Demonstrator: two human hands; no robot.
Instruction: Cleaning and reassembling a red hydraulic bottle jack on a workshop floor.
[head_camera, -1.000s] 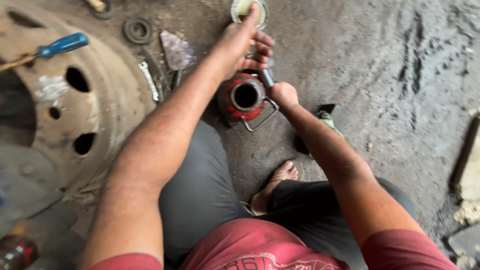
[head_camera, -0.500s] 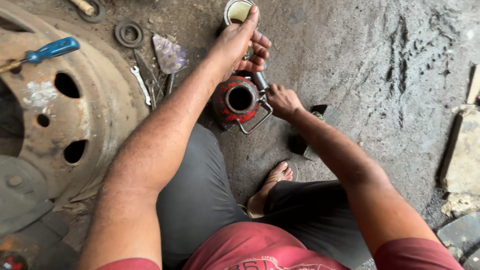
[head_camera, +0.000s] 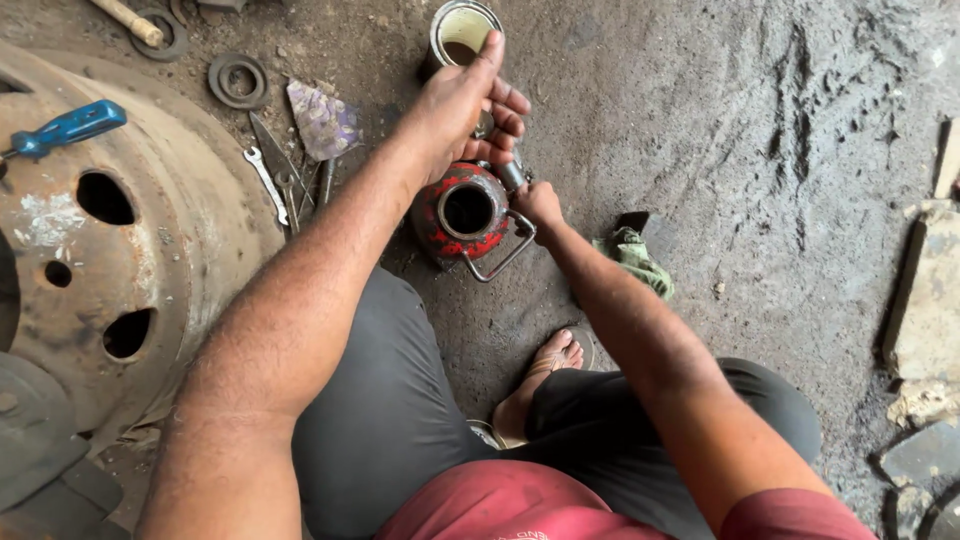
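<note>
- Rusty steel wheel rim (head_camera: 120, 260), lying flat at the left edge of the concrete floor (head_camera: 760, 150), largest thing in view.
- Blue-handled screwdriver (head_camera: 65, 128) resting on top of the rim, toward its far left side.
- Red, chipped hydraulic bottle jack (head_camera: 462, 212) standing upright on the floor near the middle, round opening facing up, wire carry handle (head_camera: 500, 262) swung out toward the near side.
- Open tin can (head_camera: 462, 32) upright at the far edge of the floor, just beyond the jack.
- Left hand (head_camera: 468, 105) above the jack's far side, fingers curled loosely around a small dark part; exactly what is held cannot be told.
- Right hand (head_camera: 538, 202) closed on a short dark metal stub (head_camera: 512, 175) at the jack's right side, touching the jack body.
- Green rag (head_camera: 632, 255) crumpled on the floor to the right of the jack.
- Purple scrap (head_camera: 322, 120), small spanner (head_camera: 266, 182) and metal ring (head_camera: 238, 80) scattered between rim and jack.
</note>
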